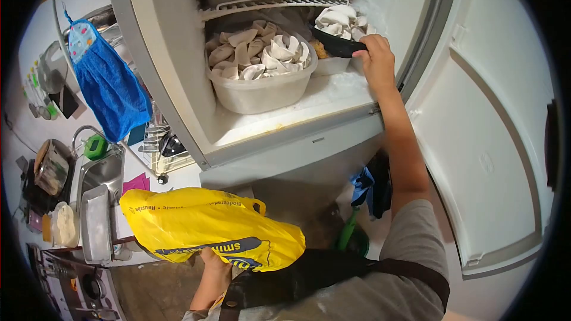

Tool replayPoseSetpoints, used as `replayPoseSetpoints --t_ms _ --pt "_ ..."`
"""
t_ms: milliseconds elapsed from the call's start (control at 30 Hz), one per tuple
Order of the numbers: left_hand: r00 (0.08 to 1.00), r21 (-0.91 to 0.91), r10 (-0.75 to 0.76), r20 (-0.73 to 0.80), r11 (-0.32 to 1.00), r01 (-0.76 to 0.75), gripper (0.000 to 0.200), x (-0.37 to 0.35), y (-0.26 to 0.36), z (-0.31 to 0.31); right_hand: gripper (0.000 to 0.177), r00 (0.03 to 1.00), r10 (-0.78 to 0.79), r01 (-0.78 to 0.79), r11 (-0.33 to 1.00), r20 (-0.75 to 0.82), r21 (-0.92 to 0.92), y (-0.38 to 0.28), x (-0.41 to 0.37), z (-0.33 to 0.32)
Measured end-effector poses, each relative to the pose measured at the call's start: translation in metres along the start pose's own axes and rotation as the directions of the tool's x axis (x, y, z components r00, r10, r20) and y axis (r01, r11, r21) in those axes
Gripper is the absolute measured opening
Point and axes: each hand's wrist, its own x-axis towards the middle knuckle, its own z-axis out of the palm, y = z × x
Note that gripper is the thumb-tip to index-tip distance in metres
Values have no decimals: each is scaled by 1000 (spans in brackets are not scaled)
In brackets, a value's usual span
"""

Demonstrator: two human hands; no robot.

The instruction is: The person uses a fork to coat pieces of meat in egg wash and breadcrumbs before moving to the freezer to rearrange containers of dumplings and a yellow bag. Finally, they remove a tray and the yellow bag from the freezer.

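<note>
My right hand (pixel 377 58) reaches into the open freezer (pixel 262 125) and grips the near edge of a black tray (pixel 338 45). White dumplings (pixel 340 21) are heaped in that tray, which sits at the right, over a pale container (pixel 330 67). Left of it stands a white plastic tub (pixel 262 92) filled with more dumplings (pixel 247 47). Below the freezer, my left hand (pixel 214 264) holds a yellow plastic bag (pixel 202 220) from underneath. The bag hides most of its fingers, and what lies inside the bag cannot be seen.
The freezer door (pixel 482 119) stands wide open on the right. A wire shelf (pixel 273 3) with flat trays spans above the tub. At left are a blue hand towel (pixel 110 83), a sink (pixel 101 173), a metal pan (pixel 95 226) and a stove (pixel 83 291).
</note>
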Motion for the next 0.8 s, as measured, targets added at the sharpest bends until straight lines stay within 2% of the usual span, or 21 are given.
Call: replayPoseSetpoints --t_ms 100,167,300,367,500,533,667,733,800 --pt "1000 -16 5 12 1000 -5 58 1 2 -6 26 1000 -19 19 999 7 -47 -11 4 -16" --pt "998 99 59 23 993 -61 58 -1 3 -16 26 1000 -20 20 998 10 -60 -20 14 -27" --pt "998 182 32 -55 983 -21 59 0 14 -15 29 996 -91 91 990 9 -107 -35 49 -47" --pt "1000 -6 3 7 1000 -3 57 6 16 -4 29 980 -192 184 974 -50 -133 -41 71 -51" --pt "1000 -6 26 -4 1000 -26 57 4 17 -7 21 984 -167 156 975 -62 -159 -68 119 -50" --pt "1000 -9 30 2 999 -30 57 0 17 -12 21 981 -174 164 980 -88 -115 -74 132 -49" --pt "998 -21 52 28 998 -52 58 -6 18 -26 26 982 -152 146 988 -113 -54 -70 179 -15" --pt "996 -33 73 53 997 -71 59 -10 19 -33 27 943 -270 267 963 -196 -41 -58 197 17" --pt "994 -78 83 77 994 -77 57 -16 22 -37 28 968 -212 195 973 -136 -123 -40 211 57"
